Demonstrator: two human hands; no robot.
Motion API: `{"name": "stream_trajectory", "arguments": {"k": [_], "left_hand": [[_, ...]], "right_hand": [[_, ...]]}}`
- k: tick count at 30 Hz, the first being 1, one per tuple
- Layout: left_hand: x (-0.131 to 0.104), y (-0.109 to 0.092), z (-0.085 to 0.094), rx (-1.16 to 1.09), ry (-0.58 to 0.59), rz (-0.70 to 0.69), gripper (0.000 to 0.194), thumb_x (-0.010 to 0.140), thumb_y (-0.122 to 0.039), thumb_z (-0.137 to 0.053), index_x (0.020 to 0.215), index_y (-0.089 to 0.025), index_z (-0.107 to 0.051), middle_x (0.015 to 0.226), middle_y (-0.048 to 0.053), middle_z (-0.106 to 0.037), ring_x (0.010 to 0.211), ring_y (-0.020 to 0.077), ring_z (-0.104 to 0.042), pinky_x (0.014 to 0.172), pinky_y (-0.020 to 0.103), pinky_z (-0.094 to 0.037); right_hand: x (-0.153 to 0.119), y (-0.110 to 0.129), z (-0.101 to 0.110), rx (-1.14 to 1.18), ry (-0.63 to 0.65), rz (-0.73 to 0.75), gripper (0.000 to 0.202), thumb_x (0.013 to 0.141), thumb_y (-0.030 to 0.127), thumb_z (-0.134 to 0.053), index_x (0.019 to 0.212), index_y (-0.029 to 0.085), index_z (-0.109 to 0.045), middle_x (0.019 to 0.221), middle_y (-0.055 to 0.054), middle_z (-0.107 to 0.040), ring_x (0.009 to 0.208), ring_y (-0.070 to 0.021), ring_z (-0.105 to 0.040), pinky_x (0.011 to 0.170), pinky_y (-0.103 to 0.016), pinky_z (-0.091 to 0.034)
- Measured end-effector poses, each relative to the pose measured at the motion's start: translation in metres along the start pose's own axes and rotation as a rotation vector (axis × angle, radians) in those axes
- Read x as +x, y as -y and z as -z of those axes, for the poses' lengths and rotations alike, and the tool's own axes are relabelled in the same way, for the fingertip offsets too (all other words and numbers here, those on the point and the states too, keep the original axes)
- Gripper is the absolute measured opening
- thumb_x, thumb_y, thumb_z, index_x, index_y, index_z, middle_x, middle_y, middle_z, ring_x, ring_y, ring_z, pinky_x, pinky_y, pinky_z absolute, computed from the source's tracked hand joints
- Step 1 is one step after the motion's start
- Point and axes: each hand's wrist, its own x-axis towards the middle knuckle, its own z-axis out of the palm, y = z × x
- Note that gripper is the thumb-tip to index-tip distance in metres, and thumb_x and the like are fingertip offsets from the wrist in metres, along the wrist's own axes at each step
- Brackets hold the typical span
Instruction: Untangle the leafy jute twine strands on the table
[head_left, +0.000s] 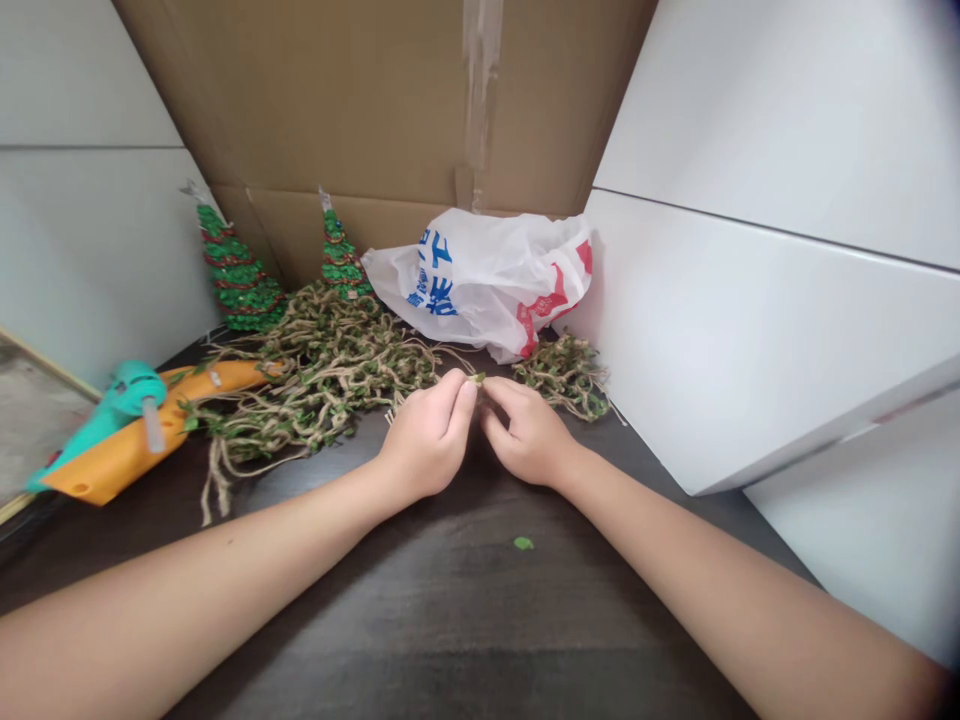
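- The dark tabletop [420,610] ran under everything, with both forearms stretched over it.
- At the back stood a brown cardboard sheet [337,100], with clear tape down it.
- White panels [750,330] rose along the right side.
- A big tangle [322,370] of tan twine and green leaves lay on the left, reaching nearly to the left hand.
- A white plastic bag [480,270], printed in blue and red, slumped against the cardboard.
- An orange strip [127,455] met the tangle at its far end, and a teal tool [94,425] lay against it.
- One toy Christmas tree [236,275] stood behind the tangle; a smaller tree [341,255] stood nearer the bag.
- The left hand [431,430] was curled, thumb and finger pinching a small green piece.
- The right hand [529,430] was curled too, a fingertip at that piece; whether it gripped it, I couldn't tell.
- A smaller twine clump [566,370] sat beyond the right hand.
- A loose leaf [523,543] lay between the forearms.
- The green piece [477,379] was where the fingertips met, above the tabletop.
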Motion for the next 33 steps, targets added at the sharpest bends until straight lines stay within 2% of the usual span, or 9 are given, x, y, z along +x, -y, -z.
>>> {"name": "stream_trajectory", "arguments": {"k": [3,9,15,20,25,33], "left_hand": [[0.0009,-0.0002,-0.0004,0.016,0.014,0.002,0.033,0.103,-0.035,-0.034,0.073,-0.022,-0.038,0.066,-0.002,-0.046,0.060,0.0133,-0.045,0.061,0.028,-0.034],[0.0018,-0.0009,-0.0004,-0.009,0.019,-0.001,0.030,0.102,-0.036,-0.038,0.077,-0.021,-0.046,0.072,-0.001,-0.053,0.067,0.0143,-0.051,0.065,0.028,-0.039],[0.0015,-0.0009,-0.0005,0.007,-0.011,0.015,0.022,0.100,-0.033,-0.043,0.083,-0.020,-0.049,0.074,-0.001,-0.056,0.069,0.0144,-0.052,0.067,0.028,-0.039],[-0.0004,-0.0010,0.0006,-0.017,0.005,0.002,0.028,0.102,-0.033,-0.037,0.078,-0.021,-0.043,0.070,-0.002,-0.051,0.065,0.0135,-0.048,0.064,0.028,-0.036],[-0.0001,-0.0002,-0.0003,-0.031,0.027,-0.004,0.035,0.104,-0.036,-0.033,0.074,-0.021,-0.038,0.067,-0.003,-0.046,0.061,0.0124,-0.043,0.062,0.028,-0.032],[0.0001,-0.0003,-0.0010,0.004,0.057,-0.004,0.034,0.103,-0.038,-0.039,0.074,-0.020,-0.043,0.068,-0.003,-0.049,0.065,0.0129,-0.046,0.065,0.027,-0.034]], "right_hand": [[-0.0003,0.0008,0.0005,-0.015,0.009,0.004,0.005,0.091,0.022,-0.050,0.089,0.021,-0.055,0.088,-0.004,-0.060,0.079,-0.0185,-0.056,0.075,-0.034,-0.048],[0.0001,0.0008,0.0007,0.023,-0.005,0.020,0.010,0.094,0.028,-0.052,0.092,0.020,-0.058,0.092,-0.005,-0.057,0.084,-0.0188,-0.055,0.079,-0.035,-0.049],[-0.0001,0.0001,0.0007,0.059,-0.028,0.024,0.009,0.094,0.026,-0.052,0.090,0.020,-0.056,0.096,-0.005,-0.054,0.086,-0.0184,-0.055,0.079,-0.035,-0.049],[-0.0004,0.0017,0.0017,0.083,-0.035,0.038,0.007,0.090,0.020,-0.053,0.083,0.021,-0.052,0.089,-0.003,-0.053,0.081,-0.0174,-0.053,0.073,-0.033,-0.047],[-0.0001,0.0013,0.0006,0.095,-0.020,0.002,0.007,0.091,0.017,-0.049,0.093,0.021,-0.054,0.091,-0.004,-0.059,0.084,-0.0187,-0.056,0.079,-0.034,-0.048],[-0.0001,-0.0016,0.0001,0.132,-0.034,0.019,0.016,0.087,0.011,-0.046,0.096,0.021,-0.055,0.094,-0.005,-0.059,0.088,-0.0202,-0.056,0.082,-0.035,-0.047]]}}
